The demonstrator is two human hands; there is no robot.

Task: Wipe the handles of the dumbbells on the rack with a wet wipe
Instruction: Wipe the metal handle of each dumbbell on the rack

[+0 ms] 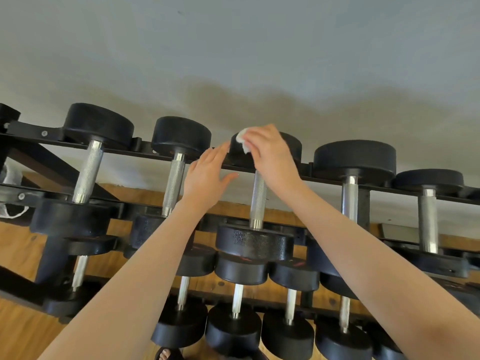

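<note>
A black dumbbell rack (324, 179) holds two rows of black dumbbells with silver knurled handles. My right hand (272, 154) grips a crumpled white wet wipe (243, 142) against the far head of the middle dumbbell on the upper row, just above its handle (258, 201). My left hand (207, 175) hovers beside that dumbbell on its left with fingers straight and holds nothing. The near head (255, 242) of the same dumbbell rests on the front rail.
Neighbouring upper-row handles stand on the left (173, 187) and on the right (349, 198). The lower row of smaller dumbbells (235, 331) sits below my forearms. A grey wall (233, 61) rises behind the rack, which stands on a wooden floor (20, 331). A sandalled foot (168, 355) shows at the bottom edge.
</note>
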